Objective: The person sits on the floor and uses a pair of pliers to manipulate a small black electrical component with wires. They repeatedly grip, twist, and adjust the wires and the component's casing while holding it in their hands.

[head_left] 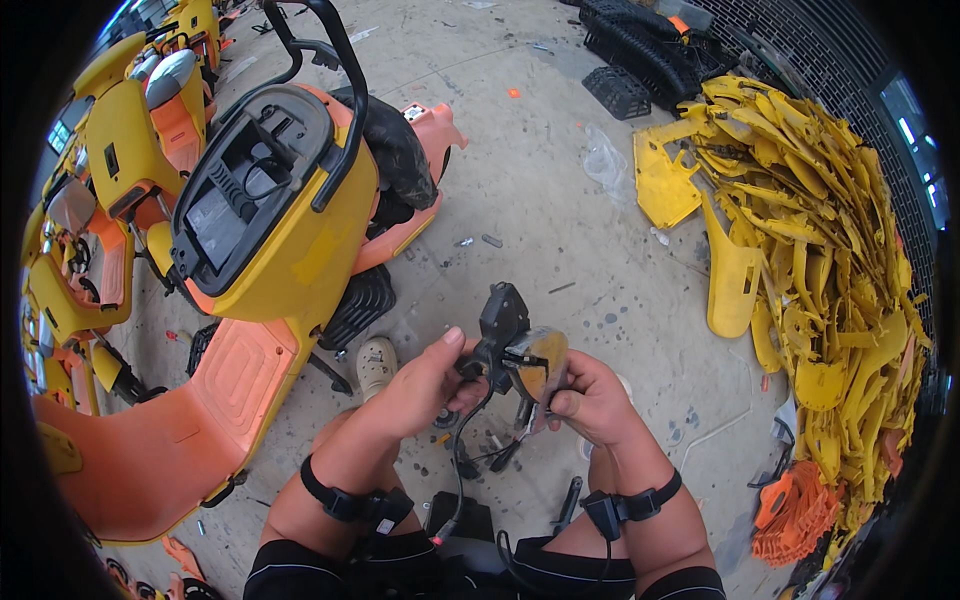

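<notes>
Grey, stained concrete floor [540,190] spread beneath everything. On the right rose a tall heap of thin, curved yellow plastic panels [830,260], scuffed and packed edge to edge. On the left stood a scooter [325,260] with smooth yellow sides, bent black tubing and a salmon footboard moulded with rounded rectangles. Black lattice baskets [640,60] lay at the far right, and a ridged orange stack [795,515] at the near right. Near the middle, above the floor, the left hand [425,388] had its grip closed on a lumpy, matte black part [503,322]; the right hand [598,398] pinched the glossy, curved plate [547,352] beside it. A thin black cable [460,440] dangled below. The scooter's far salmon panel bore a small white label [413,113], too tiny to read.
</notes>
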Tool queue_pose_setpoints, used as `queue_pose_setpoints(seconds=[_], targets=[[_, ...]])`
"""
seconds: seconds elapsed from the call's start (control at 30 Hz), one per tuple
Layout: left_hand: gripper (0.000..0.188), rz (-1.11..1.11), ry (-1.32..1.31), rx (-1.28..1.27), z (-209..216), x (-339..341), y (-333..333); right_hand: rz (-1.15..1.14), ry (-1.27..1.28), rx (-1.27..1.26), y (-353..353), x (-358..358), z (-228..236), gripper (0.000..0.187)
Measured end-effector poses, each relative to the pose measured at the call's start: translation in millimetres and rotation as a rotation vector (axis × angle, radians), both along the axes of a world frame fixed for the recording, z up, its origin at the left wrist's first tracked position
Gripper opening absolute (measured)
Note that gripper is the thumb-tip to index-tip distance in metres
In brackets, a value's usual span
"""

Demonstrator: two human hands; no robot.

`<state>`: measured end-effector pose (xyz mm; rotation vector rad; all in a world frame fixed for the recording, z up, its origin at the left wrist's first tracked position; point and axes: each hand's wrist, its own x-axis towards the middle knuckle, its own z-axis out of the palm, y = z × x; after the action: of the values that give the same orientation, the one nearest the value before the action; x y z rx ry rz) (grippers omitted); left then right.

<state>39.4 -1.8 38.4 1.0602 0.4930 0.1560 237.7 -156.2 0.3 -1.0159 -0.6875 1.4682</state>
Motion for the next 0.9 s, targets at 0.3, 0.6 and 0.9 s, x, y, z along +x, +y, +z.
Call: queue_pose_setpoints(seconds=[0.3,0.6,0.9], targets=[[0.042,0.08,-0.09,0.699,7.1,2.0,1.2,-0.056,0.059,0.04,-8.6,9.0,-3.9,0.064],[0.029,0.165,-0.076,1.031,30.1,-2.6,-15.9,-0.017,0.222,0.045,-12.4,13.1,5.6,0.06],[0.028,0.257,-0.209,1.154,24.7,-8.3,-13.1,-0.029,0.356,-0.083,-14.0,8.8,-9.7,0.038]])
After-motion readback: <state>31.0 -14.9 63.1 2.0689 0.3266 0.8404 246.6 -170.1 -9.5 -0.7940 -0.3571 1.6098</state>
